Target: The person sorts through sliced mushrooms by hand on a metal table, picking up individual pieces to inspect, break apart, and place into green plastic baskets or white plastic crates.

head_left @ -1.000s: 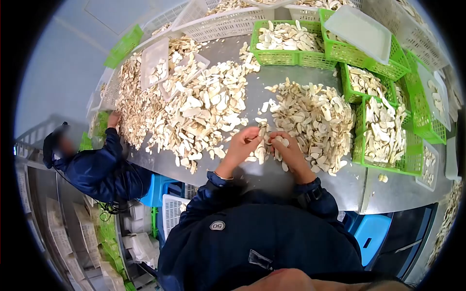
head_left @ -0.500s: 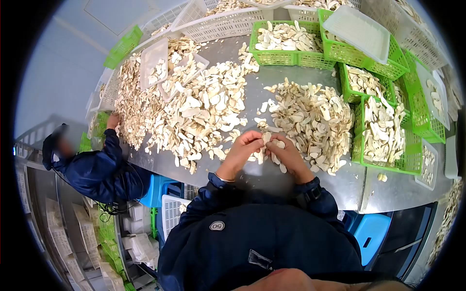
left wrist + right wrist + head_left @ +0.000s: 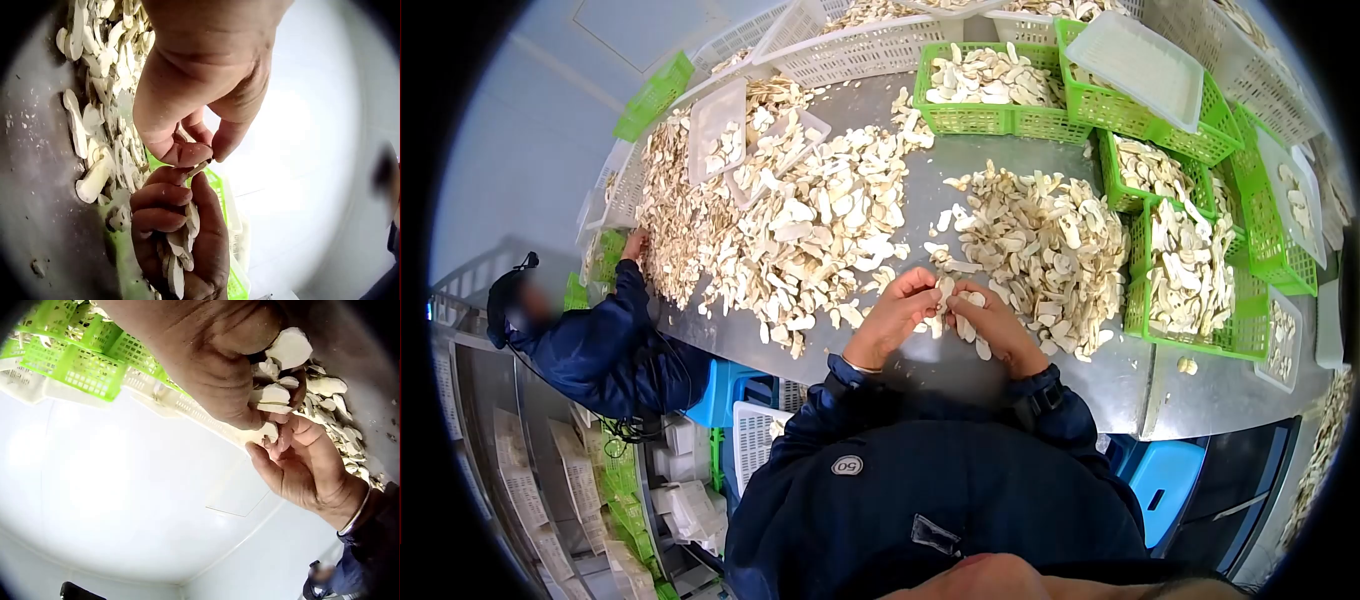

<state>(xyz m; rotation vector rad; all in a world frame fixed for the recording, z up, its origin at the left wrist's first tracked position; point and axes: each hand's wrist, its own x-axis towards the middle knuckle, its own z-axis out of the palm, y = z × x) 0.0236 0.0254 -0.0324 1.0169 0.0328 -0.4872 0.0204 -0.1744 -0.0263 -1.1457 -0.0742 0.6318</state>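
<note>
Pale dried slices lie in a large heap (image 3: 830, 200) on the left and a smaller heap (image 3: 1050, 250) on the right. Between them, in front of the body, the left hand (image 3: 888, 320) and right hand (image 3: 1002, 328) meet at their fingertips. In the left wrist view, the left hand (image 3: 203, 69) pinches a thin slice (image 3: 198, 168), which the tips of the right hand (image 3: 209, 250) also touch. Several slices (image 3: 272, 395) are gripped in the curled fingers of the right hand (image 3: 212, 359), above the left hand (image 3: 312, 465).
Green baskets (image 3: 970, 121) full of slices stand at the back and right, a white lid (image 3: 1140, 65) on one. White crates (image 3: 860, 65) line the far edge. Clear trays (image 3: 718, 130) lie on the left heap. Another person (image 3: 600, 345) reaches to the table at the left.
Compared with one second ago, both hands have come together at the fingertips over a slice. The right hand still grips slices. At the left, the other person's head and arm have shifted slightly.
</note>
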